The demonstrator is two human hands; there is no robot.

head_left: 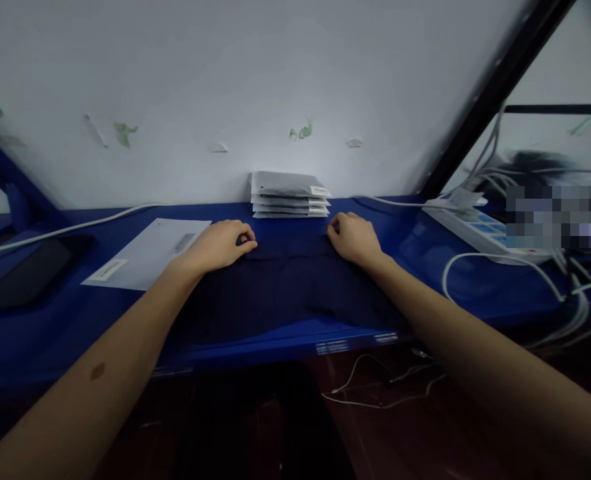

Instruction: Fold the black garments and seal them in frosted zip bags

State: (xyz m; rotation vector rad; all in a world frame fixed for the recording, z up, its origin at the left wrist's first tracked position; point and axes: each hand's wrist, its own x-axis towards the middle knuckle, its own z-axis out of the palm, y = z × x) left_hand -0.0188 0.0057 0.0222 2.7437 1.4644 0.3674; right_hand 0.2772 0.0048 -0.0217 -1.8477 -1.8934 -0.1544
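A dark navy cloth, perhaps a garment, lies spread on the blue table in front of me, with a few creases across it. My left hand is at its far left part, thumb and fingers curled in a pinch on the fabric. On the far right part, my right hand has its fingers closed on the cloth as well. Left of the cloth, partly behind my left wrist, lies a flat pale plastic mailer bag with a white label. Beyond both hands stands a stack of several similar packed bags against the wall.
A dark flat tablet-like object rests on the blue table at left. White cables run along both sides. A large power strip with plugged-in cords sits at right. A pale wall bounds the back; more cords lie on the floor.
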